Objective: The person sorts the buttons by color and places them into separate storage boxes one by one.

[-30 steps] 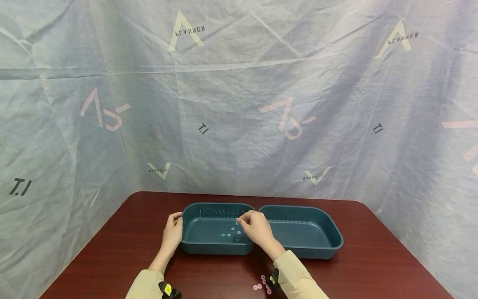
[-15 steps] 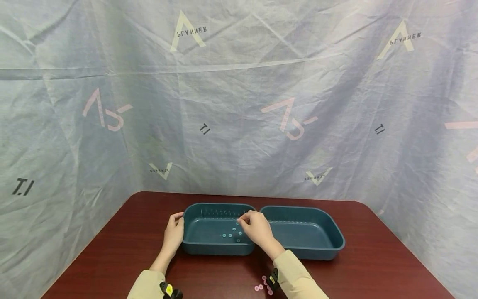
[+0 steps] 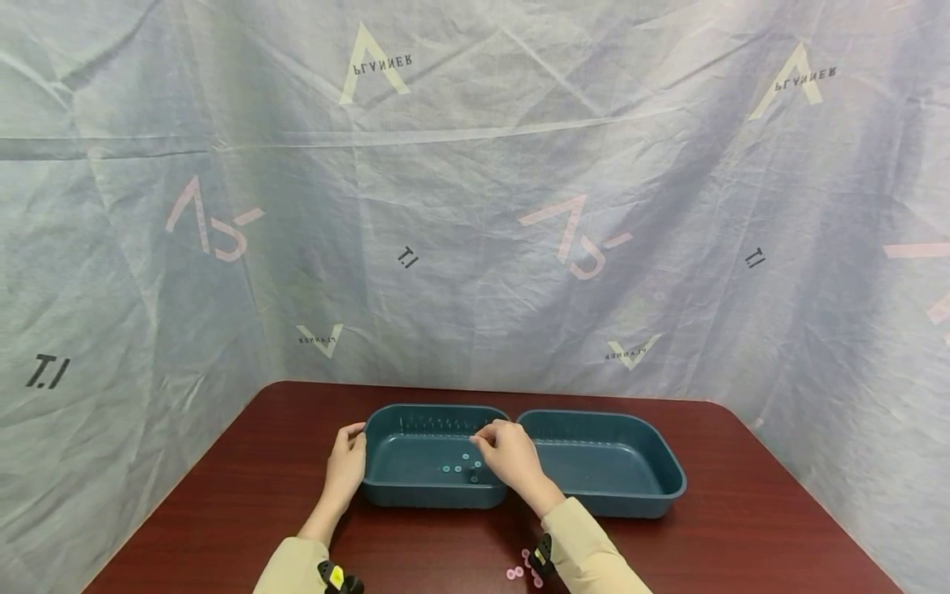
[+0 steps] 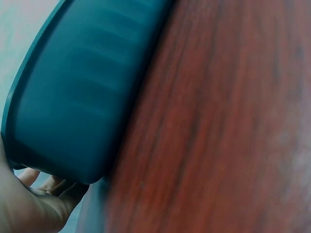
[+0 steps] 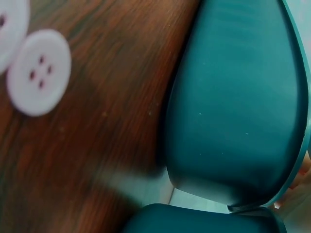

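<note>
On the reddish desk point(image 3: 423, 544), the left hand point(image 3: 345, 464) grips a tray point(image 3: 434, 496) of blue buttons point(image 3: 458, 469); above, the right hand point(image 3: 510, 454) has fingertips together, contents unclear. Only the right wrist view resolves four holes in a pink button point(image 5: 40, 73).

Table point(image 3: 430, 549): dark red-brown, wood-grained, far corners rounded; spans lower part of head frame.
Left tray point(image 3: 434, 496): deep teal, rounded corners, flat on table, lower centre of frame.
Right tray point(image 3: 631, 505): like the first, just beside it, right of centre.
Pink buttons point(image 3: 519, 571): loose cluster, bottom edge; right wrist view shows 1 with 4 holes.
</note>
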A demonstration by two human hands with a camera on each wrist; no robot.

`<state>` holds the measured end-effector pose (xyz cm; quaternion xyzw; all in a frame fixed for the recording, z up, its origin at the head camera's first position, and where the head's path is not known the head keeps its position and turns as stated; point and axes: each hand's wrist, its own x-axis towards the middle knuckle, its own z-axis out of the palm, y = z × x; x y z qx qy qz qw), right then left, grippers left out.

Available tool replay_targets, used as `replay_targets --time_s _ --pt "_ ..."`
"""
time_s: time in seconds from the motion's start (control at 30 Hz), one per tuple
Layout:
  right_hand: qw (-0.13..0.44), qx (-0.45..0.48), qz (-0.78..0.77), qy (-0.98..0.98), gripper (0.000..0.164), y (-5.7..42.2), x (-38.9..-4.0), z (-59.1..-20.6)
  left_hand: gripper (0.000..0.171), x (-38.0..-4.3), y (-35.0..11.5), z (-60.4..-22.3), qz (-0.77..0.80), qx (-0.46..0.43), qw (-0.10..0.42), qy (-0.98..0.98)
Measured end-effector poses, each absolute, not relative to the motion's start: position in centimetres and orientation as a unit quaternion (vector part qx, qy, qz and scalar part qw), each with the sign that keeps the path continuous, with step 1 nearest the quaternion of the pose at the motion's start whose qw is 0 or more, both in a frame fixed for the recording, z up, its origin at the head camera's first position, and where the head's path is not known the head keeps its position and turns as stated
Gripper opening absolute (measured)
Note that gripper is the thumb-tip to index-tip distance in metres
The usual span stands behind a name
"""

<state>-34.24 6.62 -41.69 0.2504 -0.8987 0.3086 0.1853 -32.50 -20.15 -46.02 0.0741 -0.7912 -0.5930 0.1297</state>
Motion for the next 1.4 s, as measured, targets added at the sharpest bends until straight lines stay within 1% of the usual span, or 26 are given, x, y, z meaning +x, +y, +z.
replay_targets --time_s 0.3,0.57,0.93,1.4 --pt "0.177 0.241 0.314 -0.901 0.015 6.9 -34.0 -41.6 0.043 -32.5 -19.9 -45.9 -0.593 0.072 0.129 -0.791" --pt "0.181 0.245 0.314 -0.899 0.015 7.1 -33.8 -41.3 0.042 -32.6 -19.8 -46.0 -0.595 0.073 0.128 -0.79" --pt "0.177 0.244 0.319 -0.899 0.011 7.7 -33.1 -41.0 0.043 -32.5 -19.9 -45.8 -0.594 0.071 0.123 -0.792" --pt "0.189 0.256 0.328 -0.889 0.008 8.7 -31.7 -40.5 0.044 -32.6 -20.2 -45.7 -0.592 0.075 0.125 -0.793"
